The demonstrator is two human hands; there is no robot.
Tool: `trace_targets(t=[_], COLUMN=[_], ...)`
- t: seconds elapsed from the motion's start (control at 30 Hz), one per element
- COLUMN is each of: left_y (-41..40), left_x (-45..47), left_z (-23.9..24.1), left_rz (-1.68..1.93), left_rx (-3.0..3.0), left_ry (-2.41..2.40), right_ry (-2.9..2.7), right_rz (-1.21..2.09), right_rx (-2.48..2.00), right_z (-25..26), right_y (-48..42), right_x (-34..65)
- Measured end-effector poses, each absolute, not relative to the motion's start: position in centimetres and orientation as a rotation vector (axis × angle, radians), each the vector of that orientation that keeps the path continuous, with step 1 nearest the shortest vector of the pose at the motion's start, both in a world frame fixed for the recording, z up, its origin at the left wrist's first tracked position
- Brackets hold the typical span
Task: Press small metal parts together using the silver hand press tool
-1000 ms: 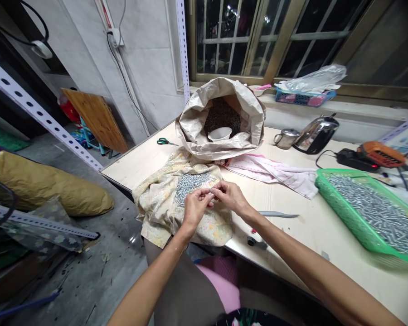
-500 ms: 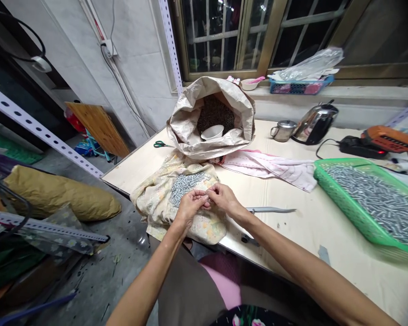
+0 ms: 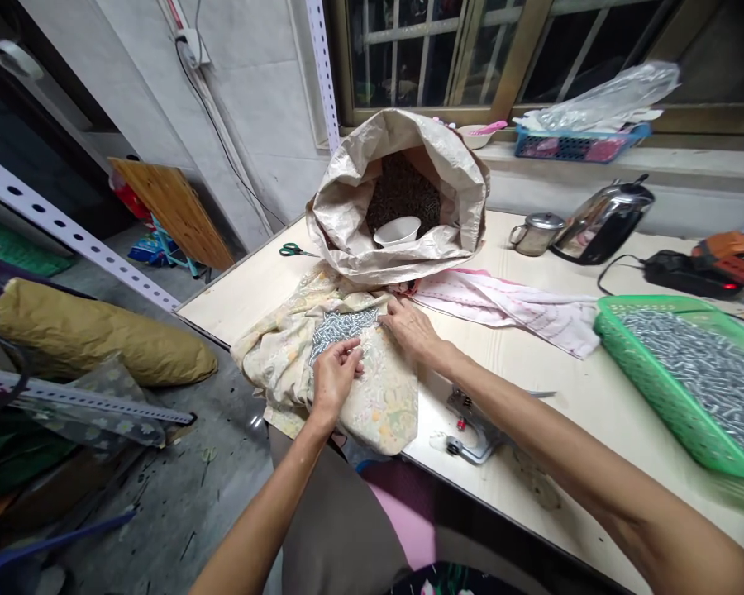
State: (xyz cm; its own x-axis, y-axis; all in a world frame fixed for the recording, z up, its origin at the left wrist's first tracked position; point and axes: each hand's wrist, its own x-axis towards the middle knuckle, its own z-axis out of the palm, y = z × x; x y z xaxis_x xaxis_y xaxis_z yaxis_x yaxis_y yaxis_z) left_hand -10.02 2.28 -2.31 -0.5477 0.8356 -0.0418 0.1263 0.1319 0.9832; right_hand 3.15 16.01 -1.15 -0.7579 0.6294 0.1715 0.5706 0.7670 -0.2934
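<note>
A floral cloth (image 3: 372, 397) hangs over the table's near edge with a heap of small silver metal pieces (image 3: 341, 324) on it. My left hand (image 3: 333, 376) is curled over the near side of the heap, its fingers pinched on something I cannot make out. My right hand (image 3: 409, 325) reaches to the heap's right edge, fingertips pressed down among the pieces. Behind the cloth stands an open paper sack (image 3: 403, 198) of dark small parts with a white cup (image 3: 398, 230) in it.
A green basket (image 3: 620, 347) full of silver pieces sits at the right. A pink-white cloth (image 3: 508, 306), a metal mug (image 3: 536, 234), a kettle (image 3: 601, 219), scissors (image 3: 294, 249) and a small tool (image 3: 471, 413) lie on the table (image 3: 570, 421). A yellow sack (image 3: 99, 343) is on the floor.
My hands were together, pinching a piece above the cloth. They have parted: the right moved forward to the heap, the left stays near it. The view shifted slightly.
</note>
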Motion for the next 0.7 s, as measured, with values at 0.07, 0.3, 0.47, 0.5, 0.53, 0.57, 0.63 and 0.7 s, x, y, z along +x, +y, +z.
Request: trace_targets(t=[0.07, 0.3, 0.47, 0.5, 0.53, 0.57, 0.63, 0.7], left_y=[2.3, 3.6, 4.0, 3.9, 3.8, 3.6, 3.3, 3.1], left_x=[-10.1, -10.0, -9.8, -9.8, -9.8, -9.8, -9.8, -10.0], left_z=[-2.4, -2.6, -2.5, -2.5, -2.4, -2.2, -2.0, -1.6], left_rz=[1.441, 1.431, 1.408, 1.396, 1.384, 1.368, 1.329, 1.294], left_rx=[0.958, 1.008, 1.077, 1.055, 1.023, 0.991, 0.957, 0.965], left_ry=[1.804, 1.804, 1.644, 1.626, 1.621, 1.622, 1.614, 1.592], right_ry=[-2.743, -2.725, -2.419, -2.313, -2.224, -2.170, -2.119, -2.094], right_rz=[0.329, 0.477, 1.120, 1.284, 1.412, 1.489, 1.556, 1.554], right_rx=[-0.888, -0.791, -0.750, -0.737, -0.728, -0.721, -0.705, -0.689], right_z=[-1.3, -1.4, -2.1, -2.3, -2.5, -2.6, -2.5, -2.2], right_y=[16.9, 17.1, 15.8, 15.5, 15.3, 15.1, 14.6, 14.2], right_x=[3.0, 3.2, 3.2, 3.1, 3.1, 3.0, 2.9, 2.7])
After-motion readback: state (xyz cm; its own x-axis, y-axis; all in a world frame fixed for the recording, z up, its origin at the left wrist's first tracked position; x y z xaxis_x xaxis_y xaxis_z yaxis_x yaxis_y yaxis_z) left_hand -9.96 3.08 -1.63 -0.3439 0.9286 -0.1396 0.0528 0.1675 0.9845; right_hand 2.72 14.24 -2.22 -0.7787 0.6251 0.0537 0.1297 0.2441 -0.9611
